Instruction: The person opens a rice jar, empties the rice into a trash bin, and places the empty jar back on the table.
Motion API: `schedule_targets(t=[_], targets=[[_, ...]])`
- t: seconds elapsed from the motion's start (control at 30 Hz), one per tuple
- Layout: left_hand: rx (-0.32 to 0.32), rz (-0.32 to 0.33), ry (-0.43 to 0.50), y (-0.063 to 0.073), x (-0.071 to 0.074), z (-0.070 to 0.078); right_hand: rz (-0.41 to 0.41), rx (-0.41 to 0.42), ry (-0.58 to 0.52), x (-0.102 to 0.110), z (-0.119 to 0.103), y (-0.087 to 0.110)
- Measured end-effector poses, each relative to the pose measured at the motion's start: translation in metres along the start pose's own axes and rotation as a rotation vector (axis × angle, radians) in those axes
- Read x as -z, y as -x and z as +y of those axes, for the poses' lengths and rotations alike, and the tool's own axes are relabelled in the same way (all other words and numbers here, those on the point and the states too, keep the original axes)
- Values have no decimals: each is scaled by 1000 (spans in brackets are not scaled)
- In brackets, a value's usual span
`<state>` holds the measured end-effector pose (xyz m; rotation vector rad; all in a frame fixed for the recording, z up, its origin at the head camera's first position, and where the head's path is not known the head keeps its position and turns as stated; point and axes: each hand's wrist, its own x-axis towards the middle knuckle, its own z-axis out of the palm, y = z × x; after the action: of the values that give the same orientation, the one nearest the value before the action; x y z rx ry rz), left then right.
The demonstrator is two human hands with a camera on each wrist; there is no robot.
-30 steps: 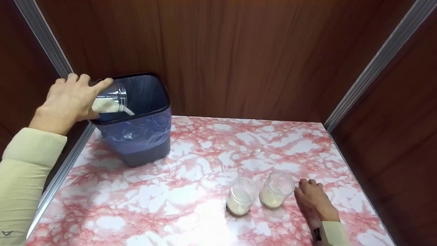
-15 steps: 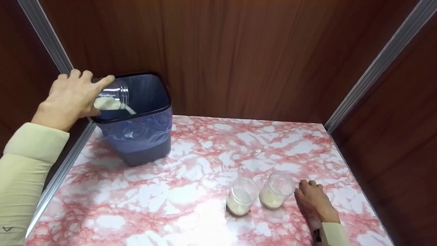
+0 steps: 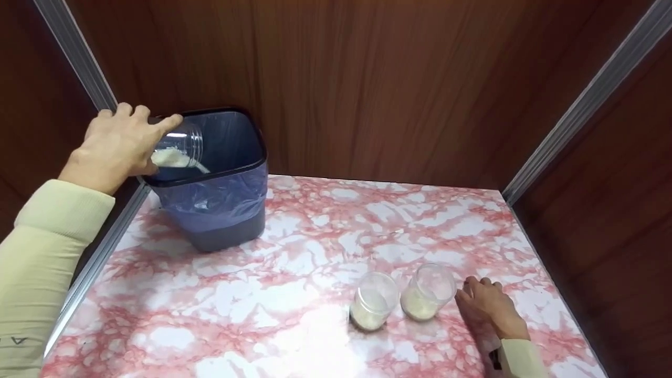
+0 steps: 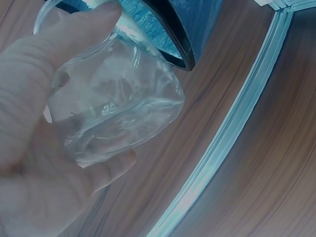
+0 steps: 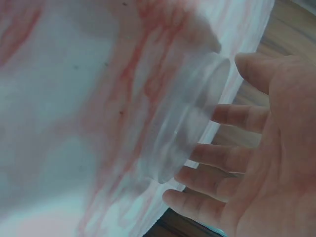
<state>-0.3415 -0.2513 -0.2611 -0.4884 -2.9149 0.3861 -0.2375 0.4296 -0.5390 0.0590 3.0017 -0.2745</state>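
Observation:
My left hand [image 3: 118, 142] grips a clear plastic jar [image 3: 181, 140], its fingers and thumb around the sides. The jar is tipped on its side over the bin [image 3: 231, 239], with its mouth facing right. Off-white, grain-like contents [image 3: 170, 157] lie along its lower side and run out in a thin stream. In the left wrist view, the jar's base [image 4: 158, 101] is raised. My right hand [image 3: 491, 307] lies low beside two upright clear jars. In the right wrist view its fingers [image 5: 212, 158] are loosely spread near a clear, round plastic thing [image 5: 187, 118]; contact is unclear.
The left upright jar [image 3: 376, 294] and the right upright jar [image 3: 428, 291] each hold some off-white contents. The dark bin has a bluish plastic liner [image 3: 212, 202]. Brown wood-grain panels [image 3: 378, 89] with metal corner strips surround the red-and-white marbled table [image 3: 294, 262].
The off-white contents in the held jar have shrunk while the stream keeps running. My left hand appears slightly higher and farther right, along with a small view shift. My right hand stays beside the jars.

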Motion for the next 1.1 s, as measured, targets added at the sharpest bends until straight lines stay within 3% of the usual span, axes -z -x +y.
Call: schedule_targets(t=[0.5,0.83,1.0,1.1], targets=[[-30,22,-61,-6,6,13,-15,-30,-1,2,-3,-3],[-54,55,-118,-10,8,21,34,6,1,4,-5,0],[-71,99,-190,-12,8,30,39,5,-15,4,-6,0],[-68,68,-248,-14,10,35,31,-3,-25,3,-6,-1]])
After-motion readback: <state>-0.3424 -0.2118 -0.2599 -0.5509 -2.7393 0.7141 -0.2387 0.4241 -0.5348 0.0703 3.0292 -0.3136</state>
